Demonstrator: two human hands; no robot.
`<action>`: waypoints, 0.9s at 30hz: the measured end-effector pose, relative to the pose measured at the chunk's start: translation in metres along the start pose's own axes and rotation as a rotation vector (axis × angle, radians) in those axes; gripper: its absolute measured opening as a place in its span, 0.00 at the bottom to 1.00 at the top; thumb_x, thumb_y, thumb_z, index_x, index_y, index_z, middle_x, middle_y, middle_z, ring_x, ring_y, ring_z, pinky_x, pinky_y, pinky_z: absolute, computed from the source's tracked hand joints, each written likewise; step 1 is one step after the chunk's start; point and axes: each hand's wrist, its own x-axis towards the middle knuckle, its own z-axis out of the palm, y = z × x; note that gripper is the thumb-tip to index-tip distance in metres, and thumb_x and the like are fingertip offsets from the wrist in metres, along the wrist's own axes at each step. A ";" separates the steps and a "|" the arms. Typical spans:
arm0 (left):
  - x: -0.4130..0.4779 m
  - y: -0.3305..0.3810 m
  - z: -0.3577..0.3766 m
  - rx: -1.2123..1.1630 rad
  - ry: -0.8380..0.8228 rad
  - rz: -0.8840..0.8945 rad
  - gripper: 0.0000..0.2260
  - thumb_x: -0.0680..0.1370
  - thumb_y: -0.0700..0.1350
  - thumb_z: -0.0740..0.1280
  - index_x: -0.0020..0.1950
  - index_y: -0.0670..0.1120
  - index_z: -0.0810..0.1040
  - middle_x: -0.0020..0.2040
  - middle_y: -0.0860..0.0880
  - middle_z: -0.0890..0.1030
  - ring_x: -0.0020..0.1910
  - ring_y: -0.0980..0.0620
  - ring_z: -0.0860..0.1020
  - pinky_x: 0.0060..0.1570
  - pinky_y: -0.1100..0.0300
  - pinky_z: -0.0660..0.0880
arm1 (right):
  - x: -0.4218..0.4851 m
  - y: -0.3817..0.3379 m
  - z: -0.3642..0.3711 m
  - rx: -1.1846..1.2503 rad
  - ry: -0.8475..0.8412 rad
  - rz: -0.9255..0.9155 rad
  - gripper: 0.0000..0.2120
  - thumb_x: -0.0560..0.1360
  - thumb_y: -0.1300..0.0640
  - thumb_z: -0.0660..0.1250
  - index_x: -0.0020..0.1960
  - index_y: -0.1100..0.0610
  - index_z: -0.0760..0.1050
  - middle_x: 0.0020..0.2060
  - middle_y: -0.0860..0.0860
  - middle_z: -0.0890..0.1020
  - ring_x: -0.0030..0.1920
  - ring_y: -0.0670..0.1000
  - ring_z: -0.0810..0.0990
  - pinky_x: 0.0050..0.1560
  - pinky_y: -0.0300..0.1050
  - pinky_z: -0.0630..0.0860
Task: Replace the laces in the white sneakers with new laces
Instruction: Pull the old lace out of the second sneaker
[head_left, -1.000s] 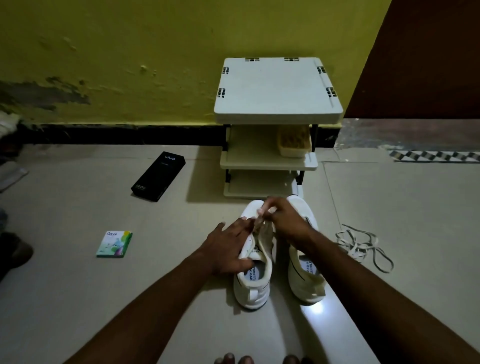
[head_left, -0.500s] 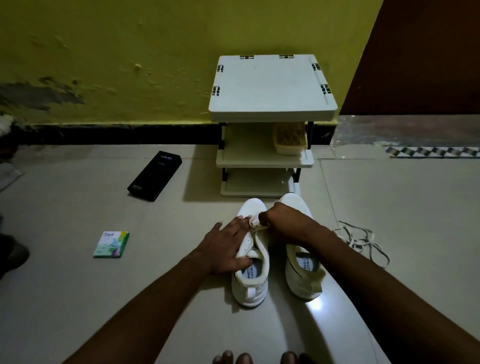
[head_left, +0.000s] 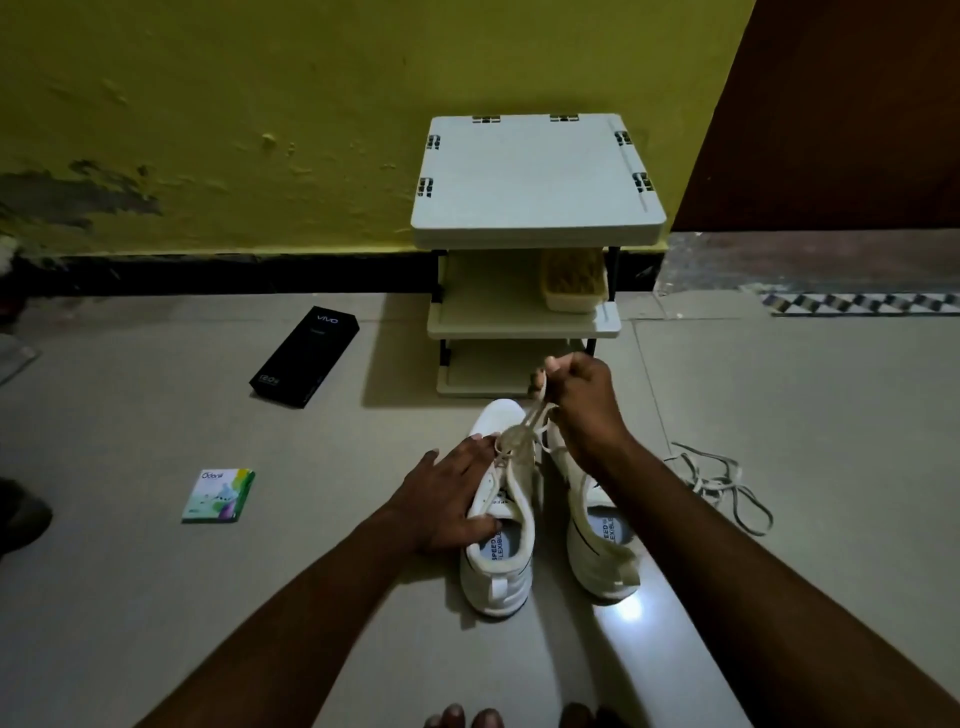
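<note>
While my flat left hand (head_left: 447, 499) pins the left sneaker (head_left: 498, 577), right hand (head_left: 584, 405) pinches its lace (head_left: 534, 413) taut, mid-lacing I reckon; next eyelet needs aim.

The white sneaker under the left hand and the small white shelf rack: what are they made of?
White sneaker: probably smooth leather or faux leather, faintly shiny; padded fabric collar. Small white shelf rack: likely matte moulded plastic, with clip slots along its top edges.

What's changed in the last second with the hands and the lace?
The right hand, pinching the lace, has lifted away from the eyelets, drawing it up from the sneaker. The left hand still presses on that sneaker; the other sneaker and the loose lace on the floor stayed put.
</note>
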 end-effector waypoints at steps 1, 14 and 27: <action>0.000 -0.001 0.002 0.014 0.002 0.002 0.46 0.74 0.70 0.57 0.83 0.49 0.44 0.84 0.52 0.46 0.82 0.52 0.46 0.76 0.42 0.57 | -0.001 -0.003 -0.003 0.102 -0.033 0.042 0.11 0.85 0.59 0.56 0.45 0.59 0.69 0.33 0.51 0.74 0.31 0.47 0.73 0.35 0.42 0.69; -0.004 0.004 0.003 -0.103 0.077 -0.030 0.47 0.73 0.71 0.60 0.83 0.49 0.46 0.83 0.48 0.54 0.81 0.50 0.55 0.74 0.46 0.62 | -0.002 0.007 -0.014 -1.462 -0.440 -0.600 0.04 0.75 0.62 0.66 0.49 0.56 0.74 0.53 0.52 0.71 0.55 0.54 0.72 0.56 0.54 0.67; -0.003 0.004 0.000 -0.140 0.152 0.002 0.46 0.71 0.68 0.65 0.82 0.47 0.55 0.80 0.48 0.63 0.74 0.48 0.68 0.66 0.50 0.69 | 0.004 0.006 -0.019 -1.415 -0.726 -0.490 0.06 0.77 0.60 0.68 0.54 0.58 0.77 0.47 0.55 0.80 0.46 0.51 0.78 0.44 0.46 0.75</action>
